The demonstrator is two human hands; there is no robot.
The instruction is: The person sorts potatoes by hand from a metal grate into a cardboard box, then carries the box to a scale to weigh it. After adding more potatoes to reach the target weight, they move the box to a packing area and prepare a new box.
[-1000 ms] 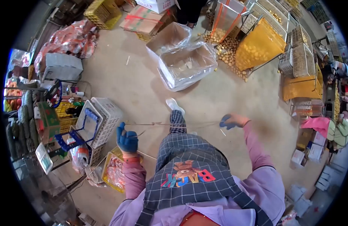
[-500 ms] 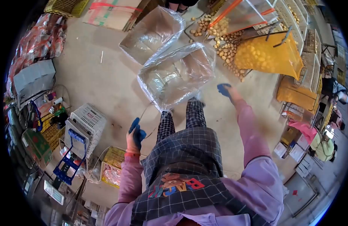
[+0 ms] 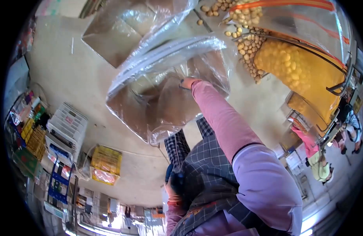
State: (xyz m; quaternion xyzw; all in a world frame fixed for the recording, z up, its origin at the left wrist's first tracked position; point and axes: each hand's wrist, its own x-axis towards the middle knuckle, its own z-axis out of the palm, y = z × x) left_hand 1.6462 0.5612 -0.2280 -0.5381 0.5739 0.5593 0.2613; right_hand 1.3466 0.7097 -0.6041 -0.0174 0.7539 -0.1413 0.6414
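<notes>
A cardboard box (image 3: 158, 110) lined with clear plastic stands on the floor before my feet. My right hand (image 3: 188, 83), in a blue-palmed glove, reaches over the box. Its fingers look curled against the plastic liner (image 3: 126, 76), where bright creases run towards them; the fingertips are partly hidden. Low beside my apron, my left hand (image 3: 174, 181) in a blue glove is closed around what looks like a thin metal hook (image 3: 161, 151), which runs up to the near corner of the box. A second lined box (image 3: 110, 37) sits just beyond the first.
Loose potatoes (image 3: 248, 51) lie on the floor at the far right, beside a yellow mesh sack (image 3: 283, 63) full of them. To the left are a white plastic crate (image 3: 67, 124), a yellow basket (image 3: 106, 163) and a blue-framed trolley (image 3: 58, 183). Other people (image 3: 351, 126) are at the right.
My right hand has swung left from beside the box to over it, at the liner. The left hand has dropped closer to my apron. The boxes appear nearer and larger.
</notes>
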